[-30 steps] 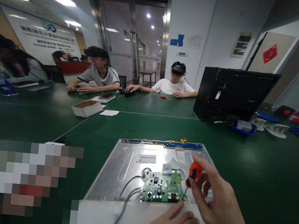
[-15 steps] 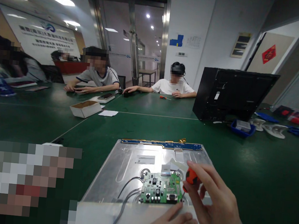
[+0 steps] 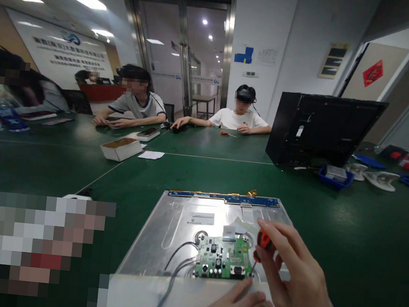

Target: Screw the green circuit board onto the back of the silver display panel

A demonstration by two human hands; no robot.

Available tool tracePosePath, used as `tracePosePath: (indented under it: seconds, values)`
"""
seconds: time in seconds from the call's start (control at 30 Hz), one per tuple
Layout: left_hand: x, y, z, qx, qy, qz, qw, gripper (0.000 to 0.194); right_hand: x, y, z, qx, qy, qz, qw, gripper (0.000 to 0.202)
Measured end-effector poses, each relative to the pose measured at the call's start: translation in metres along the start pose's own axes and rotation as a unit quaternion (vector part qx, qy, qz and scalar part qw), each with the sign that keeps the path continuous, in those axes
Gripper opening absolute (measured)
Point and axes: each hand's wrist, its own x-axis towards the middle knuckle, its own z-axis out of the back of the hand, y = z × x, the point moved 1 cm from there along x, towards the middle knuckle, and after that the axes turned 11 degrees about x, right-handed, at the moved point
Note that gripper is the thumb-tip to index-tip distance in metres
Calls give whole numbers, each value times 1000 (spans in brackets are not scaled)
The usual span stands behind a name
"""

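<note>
My right hand (image 3: pixel 297 273) pinches the orange and black handle of a small screwdriver (image 3: pixel 263 238) between thumb and fingertips. Its thin shaft points down to the lower right corner of a green circuit board (image 3: pixel 222 257). Beside that tip rests the index finger of my left hand (image 3: pixel 238 304), stretched out with the other fingers loosely bent and nothing visible in them. The board sits on the metal back of a display panel (image 3: pixel 153 238), with cables (image 3: pixel 171 285) running from its left side. Whatever the screwdriver tip touches is too small to make out.
A blue strip board (image 3: pixel 203 197) lines the panel's far edge. Farther off stand a black monitor housing (image 3: pixel 322 131), a blue tray (image 3: pixel 335 178) and a white box (image 3: pixel 121 149) on the green table (image 3: pixel 195 172). Several people sit around; another screwdriver (image 3: pixel 227 134) lies near one.
The whole view has shifted slightly, so things appear a little farther right. My right fingers have turned a little on the screwdriver handle. My left hand keeps its place by the board's corner.
</note>
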Motion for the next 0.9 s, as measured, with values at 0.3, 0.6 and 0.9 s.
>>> tracePosePath:
  seconds: [0.3, 0.6, 0.9]
  values:
    - [3, 1, 11, -10, 54, -7, 998, 13, -7, -4, -2, -38, -49, -11, 998, 21]
    - [6, 4, 26, -46, 89, -26, 995, 18, -2, -3, 2, 7, -35, -1, 999, 24]
    - [5, 3, 27, -69, 90, -10, 993, 28, 0, -4, 5, 22, -14, -16, 1000, 33]
